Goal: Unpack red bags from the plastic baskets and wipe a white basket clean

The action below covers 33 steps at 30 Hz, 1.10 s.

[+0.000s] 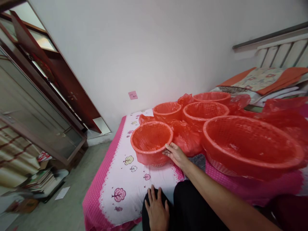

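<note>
My right hand (pixel 175 154) pinches the rim of a small red plastic basket (pixel 144 156), thumb on top and fingers outside. The basket stands upright on the bed and is wrapped in a thin red plastic bag. Resting on my black-trousered knee, my left hand (pixel 157 210) has its fingers spread and holds nothing. Just right of the gripped basket lies crumpled red plastic (pixel 186 136). A large red basket (pixel 216 162), also wrapped in plastic, sits to the right of my right hand. Behind these stand a middle basket (pixel 205 110), a back-left basket (pixel 167 109) and a back-right basket (pixel 211 96).
The bed has a pink and white sheet (pixel 134 192) with printed trees. Folded bedding (pixel 260 80) is stacked at the back right, below a radiator (pixel 284 53). A plain wall (pixel 154 48) rises behind. At left are a brown door (pixel 64 86) and stacked books (pixel 40 183).
</note>
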{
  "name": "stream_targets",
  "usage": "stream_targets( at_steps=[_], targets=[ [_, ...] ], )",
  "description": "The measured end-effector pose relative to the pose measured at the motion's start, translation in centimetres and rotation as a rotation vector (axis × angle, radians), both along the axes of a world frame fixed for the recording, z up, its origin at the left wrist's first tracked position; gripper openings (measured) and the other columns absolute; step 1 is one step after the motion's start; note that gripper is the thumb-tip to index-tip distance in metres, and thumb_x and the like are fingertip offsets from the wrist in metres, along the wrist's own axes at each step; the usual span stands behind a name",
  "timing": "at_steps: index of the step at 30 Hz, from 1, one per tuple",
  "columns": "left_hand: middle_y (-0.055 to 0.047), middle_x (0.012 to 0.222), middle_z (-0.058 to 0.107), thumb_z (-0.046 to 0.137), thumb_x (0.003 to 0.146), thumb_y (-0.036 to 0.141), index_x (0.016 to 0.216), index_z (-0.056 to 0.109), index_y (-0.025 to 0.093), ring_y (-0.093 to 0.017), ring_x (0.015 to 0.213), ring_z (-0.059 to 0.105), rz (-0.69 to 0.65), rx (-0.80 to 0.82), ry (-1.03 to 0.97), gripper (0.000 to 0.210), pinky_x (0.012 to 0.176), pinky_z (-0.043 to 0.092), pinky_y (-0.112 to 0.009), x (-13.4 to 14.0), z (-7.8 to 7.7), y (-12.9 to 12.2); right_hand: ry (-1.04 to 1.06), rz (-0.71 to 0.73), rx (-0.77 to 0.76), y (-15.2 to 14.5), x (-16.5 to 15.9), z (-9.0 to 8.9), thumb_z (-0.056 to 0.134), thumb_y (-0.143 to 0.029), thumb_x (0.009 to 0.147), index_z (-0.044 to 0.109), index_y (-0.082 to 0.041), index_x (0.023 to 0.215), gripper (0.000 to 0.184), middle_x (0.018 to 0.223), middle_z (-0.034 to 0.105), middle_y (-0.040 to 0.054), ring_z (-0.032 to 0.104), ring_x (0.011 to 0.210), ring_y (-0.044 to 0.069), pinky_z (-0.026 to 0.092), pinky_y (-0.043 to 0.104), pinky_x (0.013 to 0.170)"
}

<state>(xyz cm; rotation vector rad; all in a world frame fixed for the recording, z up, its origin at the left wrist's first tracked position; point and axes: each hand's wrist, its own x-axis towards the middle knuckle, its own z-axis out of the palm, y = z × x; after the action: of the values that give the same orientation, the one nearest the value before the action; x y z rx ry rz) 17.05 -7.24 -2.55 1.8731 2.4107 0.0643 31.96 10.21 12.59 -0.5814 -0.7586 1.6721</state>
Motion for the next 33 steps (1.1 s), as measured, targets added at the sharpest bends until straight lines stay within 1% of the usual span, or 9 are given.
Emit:
stream_targets(
  at_steps=[2,4,7,10,16,19,23,27,33],
  targets=[
    [-0.003,0.178,0.013,0.055,0.093,0.028,0.162,0.038,0.038,-0.032,0.164,0.008,-0.164,-0.012,-0.023,0.072,0.128,0.013,-0.063,-0.5,-0.3,1.5,-0.009,0.013,-0.003,0.0,0.2,-0.1,0.097,-0.048,0.063,0.061,-0.021,0.078,0.047,0.075,0.072,-0.0012,0.07,0.073,0.016,0.056,0.033,0.082],
    [-0.002,0.178,0.01,0.066,0.085,0.03,0.164,0.031,0.041,-0.033,0.164,0.004,-0.24,-0.089,-0.065,0.087,0.126,0.004,-0.069,-1.6,-0.2,3.6,-0.014,0.024,-0.008,0.1,0.6,-0.1,0.097,-0.048,0.063,0.061,-0.021,0.077,0.047,0.074,0.072,-0.0011,0.071,0.072,0.015,0.056,0.033,0.081],
    [-0.006,0.178,0.01,0.071,0.082,0.033,0.165,0.029,0.035,-0.036,0.164,0.002,-0.033,-0.189,-0.157,0.094,0.119,0.012,-0.079,-4.8,0.4,6.6,-0.016,0.036,-0.017,0.4,1.0,0.0,0.098,-0.047,0.061,0.06,-0.021,0.076,0.048,0.073,0.072,-0.0009,0.071,0.071,0.015,0.057,0.031,0.08],
    [-0.012,0.179,0.003,0.065,0.088,0.045,0.167,0.023,0.029,-0.038,0.164,0.002,0.111,-0.173,-0.185,0.091,0.117,0.021,-0.077,-9.1,0.8,7.8,-0.01,0.044,-0.02,0.7,1.2,0.1,0.098,-0.048,0.062,0.061,-0.021,0.077,0.048,0.073,0.073,-0.0008,0.072,0.072,0.015,0.057,0.03,0.08],
    [-0.028,0.175,-0.008,0.087,0.059,0.038,0.169,0.004,0.02,-0.053,0.159,-0.009,0.292,-0.097,-0.12,0.138,0.114,0.018,-0.08,-16.8,-0.7,5.8,0.007,0.059,-0.011,1.3,0.9,-0.3,0.097,-0.047,0.063,0.059,-0.021,0.076,0.048,0.072,0.073,-0.0017,0.072,0.068,0.015,0.058,0.03,0.077],
    [-0.032,0.174,-0.008,0.086,0.057,0.037,0.168,-0.005,0.02,-0.057,0.157,-0.013,0.335,-0.059,-0.058,0.145,0.11,0.017,-0.085,-19.2,-2.2,5.3,0.008,0.07,-0.001,1.5,0.8,-0.3,0.096,-0.046,0.066,0.062,-0.021,0.078,0.045,0.074,0.074,-0.0008,0.072,0.07,0.015,0.058,0.031,0.077],
    [-0.033,0.173,-0.005,0.083,0.056,0.032,0.167,-0.004,0.015,-0.057,0.157,-0.011,0.335,-0.044,-0.008,0.142,0.115,0.014,-0.079,-20.8,-3.8,5.9,0.013,0.073,0.007,1.7,0.8,-0.3,0.095,-0.045,0.069,0.065,-0.02,0.082,0.041,0.078,0.075,0.0,0.073,0.073,0.015,0.059,0.031,0.079],
    [-0.033,0.173,-0.006,0.077,0.056,0.023,0.167,0.002,0.006,-0.057,0.157,-0.007,0.371,-0.048,0.001,0.135,0.122,0.015,-0.067,-21.4,-4.3,6.8,0.019,0.082,0.004,1.7,0.8,-0.3,0.096,-0.045,0.067,0.063,-0.02,0.08,0.043,0.076,0.074,-0.0007,0.073,0.072,0.015,0.059,0.032,0.079],
    [-0.035,0.172,-0.002,0.078,0.052,0.025,0.166,0.0,0.004,-0.056,0.158,-0.011,0.389,-0.017,0.016,0.14,0.123,0.01,-0.068,-21.7,-4.7,7.3,0.028,0.085,0.008,1.6,0.7,-0.3,0.095,-0.044,0.068,0.062,-0.02,0.08,0.043,0.075,0.073,-0.0001,0.072,0.072,0.016,0.058,0.033,0.079]
  ],
)
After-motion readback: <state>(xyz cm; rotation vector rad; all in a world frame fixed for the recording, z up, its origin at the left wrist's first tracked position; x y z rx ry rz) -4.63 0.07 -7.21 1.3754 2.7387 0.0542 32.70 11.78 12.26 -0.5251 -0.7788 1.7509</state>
